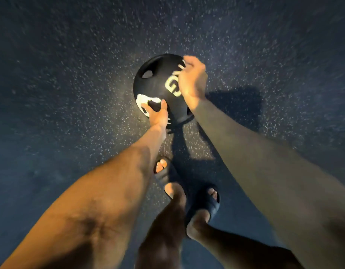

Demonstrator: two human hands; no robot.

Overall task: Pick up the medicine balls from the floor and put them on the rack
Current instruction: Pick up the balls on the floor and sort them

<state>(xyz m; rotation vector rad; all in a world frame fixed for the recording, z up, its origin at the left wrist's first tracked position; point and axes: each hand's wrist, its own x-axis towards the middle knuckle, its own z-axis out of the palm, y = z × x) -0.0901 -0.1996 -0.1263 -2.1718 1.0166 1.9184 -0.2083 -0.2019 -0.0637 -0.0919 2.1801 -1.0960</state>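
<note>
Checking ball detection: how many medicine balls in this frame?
1. The black medicine ball sits on the speckled floor ahead of the feet, left hand and right hand on it. Others may lie outside the view.

- Both forearms are bare from the elbow down, with no sleeve reaching into view
- The left hand (pixel 157 113) wears no glove, ring or wristband that can be made out
- The right hand (pixel 193 78) is likewise bare, its fingers smeared by motion blur, so fine detail there is lost
- Fine dark hair shows along the left forearm
- The lower legs are bare; no trouser hem or sock is seen
- The left slide sandal (pixel 165 176) is dark, with one broad strap over the foot and toes open at the front
- The right slide sandal (pixel 207 205) matches it: same dark colour, same wide strap, open toe
</note>
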